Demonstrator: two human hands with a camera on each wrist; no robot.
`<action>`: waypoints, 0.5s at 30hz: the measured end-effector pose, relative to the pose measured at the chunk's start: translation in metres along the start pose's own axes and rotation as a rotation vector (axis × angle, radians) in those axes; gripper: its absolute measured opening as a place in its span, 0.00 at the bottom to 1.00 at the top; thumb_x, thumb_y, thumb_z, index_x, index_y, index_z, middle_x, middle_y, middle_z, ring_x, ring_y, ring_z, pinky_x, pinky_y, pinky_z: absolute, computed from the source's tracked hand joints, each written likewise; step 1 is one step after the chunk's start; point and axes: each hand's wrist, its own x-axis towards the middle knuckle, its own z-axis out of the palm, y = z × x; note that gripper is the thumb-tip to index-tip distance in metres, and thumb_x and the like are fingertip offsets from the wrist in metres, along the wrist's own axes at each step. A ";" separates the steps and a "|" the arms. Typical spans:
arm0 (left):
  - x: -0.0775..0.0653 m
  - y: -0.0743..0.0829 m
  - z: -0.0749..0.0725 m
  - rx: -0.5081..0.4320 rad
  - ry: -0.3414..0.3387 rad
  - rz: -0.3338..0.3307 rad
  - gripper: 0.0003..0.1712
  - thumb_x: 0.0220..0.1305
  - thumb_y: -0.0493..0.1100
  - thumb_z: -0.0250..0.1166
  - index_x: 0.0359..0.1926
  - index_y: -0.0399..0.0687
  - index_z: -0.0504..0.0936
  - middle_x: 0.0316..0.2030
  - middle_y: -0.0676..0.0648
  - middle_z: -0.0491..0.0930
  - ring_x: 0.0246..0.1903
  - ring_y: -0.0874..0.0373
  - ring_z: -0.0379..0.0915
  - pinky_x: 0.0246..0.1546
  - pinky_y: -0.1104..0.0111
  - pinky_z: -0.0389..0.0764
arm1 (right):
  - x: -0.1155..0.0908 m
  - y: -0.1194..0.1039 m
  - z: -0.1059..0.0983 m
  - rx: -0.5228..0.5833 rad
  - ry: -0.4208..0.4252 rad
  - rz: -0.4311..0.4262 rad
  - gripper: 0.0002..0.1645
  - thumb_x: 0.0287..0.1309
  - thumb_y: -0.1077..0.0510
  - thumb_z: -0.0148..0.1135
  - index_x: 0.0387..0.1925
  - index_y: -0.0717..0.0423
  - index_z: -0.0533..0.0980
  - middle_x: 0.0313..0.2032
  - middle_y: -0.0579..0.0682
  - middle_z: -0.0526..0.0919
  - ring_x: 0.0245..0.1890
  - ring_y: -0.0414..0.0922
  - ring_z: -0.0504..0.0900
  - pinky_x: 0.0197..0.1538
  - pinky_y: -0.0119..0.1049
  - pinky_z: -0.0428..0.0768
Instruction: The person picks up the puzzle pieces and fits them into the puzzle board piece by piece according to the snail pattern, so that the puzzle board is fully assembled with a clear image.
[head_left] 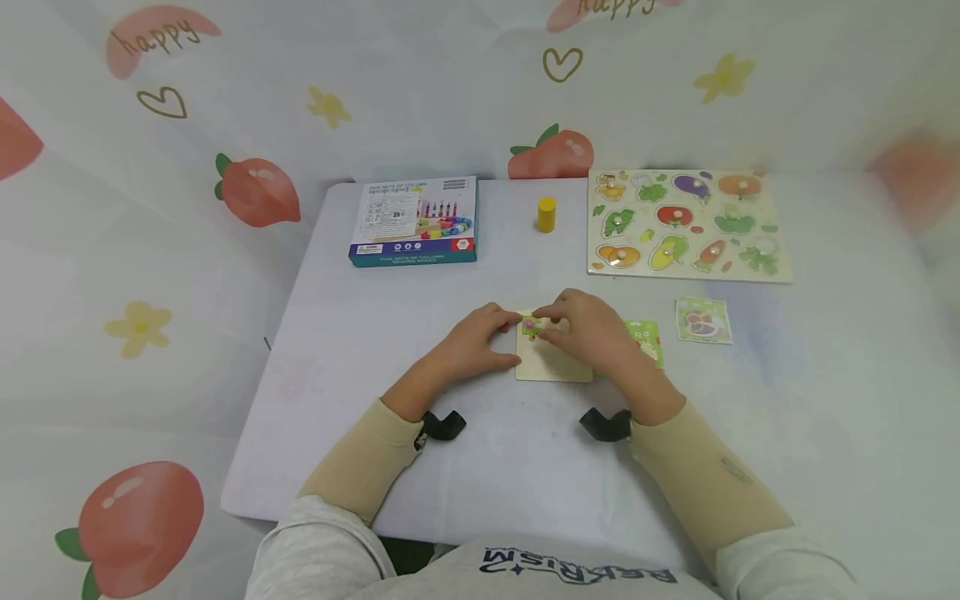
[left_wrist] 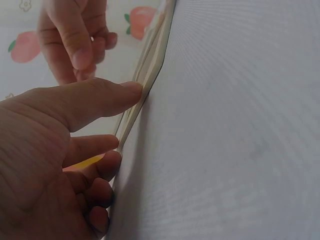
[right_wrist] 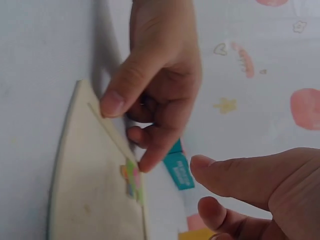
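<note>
A small wooden puzzle board (head_left: 553, 364) with a raised rim lies on the table before me. A colourful puzzle piece (head_left: 529, 325) sits in its upper left corner, showing green and pink in the right wrist view. My left hand (head_left: 472, 340) has its thumb and index finger spread along the board's left edge, the index fingertip right at the piece; the other fingers are bent below. Over the board's upper part is my right hand (head_left: 588, 331). In the right wrist view its thumb (right_wrist: 235, 177) and index finger stand apart with nothing between them.
Right of the board, a green picture card (head_left: 647, 340) shows partly behind the right wrist; a smaller card (head_left: 703, 321) lies farther right. At the back stand a beaded-column game box (head_left: 412, 221), a yellow cylinder (head_left: 546, 215) and a vegetable knob puzzle (head_left: 690, 225).
</note>
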 end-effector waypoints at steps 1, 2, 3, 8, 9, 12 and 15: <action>0.000 0.000 0.000 0.002 -0.001 0.001 0.38 0.61 0.50 0.75 0.70 0.45 0.74 0.46 0.49 0.71 0.45 0.55 0.67 0.47 0.62 0.70 | -0.002 0.000 -0.002 0.008 0.009 -0.005 0.19 0.65 0.54 0.70 0.57 0.51 0.85 0.44 0.51 0.82 0.43 0.50 0.80 0.47 0.47 0.77; 0.000 0.001 0.000 0.004 -0.001 0.000 0.38 0.61 0.50 0.75 0.70 0.45 0.74 0.46 0.49 0.71 0.45 0.55 0.66 0.47 0.62 0.70 | -0.004 0.000 -0.005 0.016 0.017 -0.010 0.19 0.65 0.54 0.70 0.57 0.51 0.85 0.44 0.51 0.82 0.43 0.50 0.80 0.47 0.47 0.77; 0.000 0.001 0.000 0.006 0.000 -0.001 0.38 0.61 0.50 0.75 0.70 0.45 0.74 0.46 0.49 0.71 0.45 0.55 0.66 0.48 0.62 0.70 | -0.006 -0.001 -0.007 0.027 0.025 -0.013 0.20 0.65 0.55 0.70 0.57 0.51 0.85 0.43 0.51 0.81 0.43 0.51 0.79 0.48 0.47 0.77; 0.000 0.001 0.000 0.012 0.001 -0.012 0.39 0.62 0.50 0.75 0.70 0.46 0.73 0.46 0.49 0.71 0.46 0.55 0.66 0.48 0.62 0.70 | -0.014 -0.003 -0.018 0.052 0.061 -0.014 0.21 0.65 0.55 0.71 0.58 0.51 0.84 0.42 0.51 0.81 0.39 0.50 0.75 0.43 0.45 0.74; 0.000 0.001 0.001 0.012 0.000 -0.014 0.39 0.61 0.51 0.75 0.70 0.46 0.73 0.46 0.50 0.71 0.46 0.55 0.66 0.49 0.62 0.70 | -0.016 -0.003 -0.020 0.053 0.067 -0.013 0.21 0.65 0.55 0.71 0.59 0.51 0.84 0.42 0.51 0.81 0.38 0.50 0.74 0.41 0.45 0.74; 0.000 0.001 0.001 0.012 -0.003 -0.021 0.39 0.61 0.51 0.75 0.70 0.47 0.73 0.47 0.50 0.71 0.47 0.55 0.66 0.49 0.62 0.70 | -0.021 -0.002 -0.025 0.052 0.081 -0.008 0.22 0.64 0.55 0.72 0.59 0.50 0.84 0.41 0.50 0.80 0.36 0.50 0.72 0.39 0.43 0.72; 0.000 0.002 0.001 0.008 -0.008 -0.028 0.39 0.61 0.51 0.75 0.71 0.47 0.73 0.47 0.50 0.71 0.47 0.55 0.66 0.50 0.62 0.71 | -0.026 0.000 -0.031 0.052 0.101 -0.010 0.23 0.63 0.54 0.73 0.59 0.49 0.83 0.40 0.51 0.79 0.35 0.49 0.71 0.38 0.43 0.70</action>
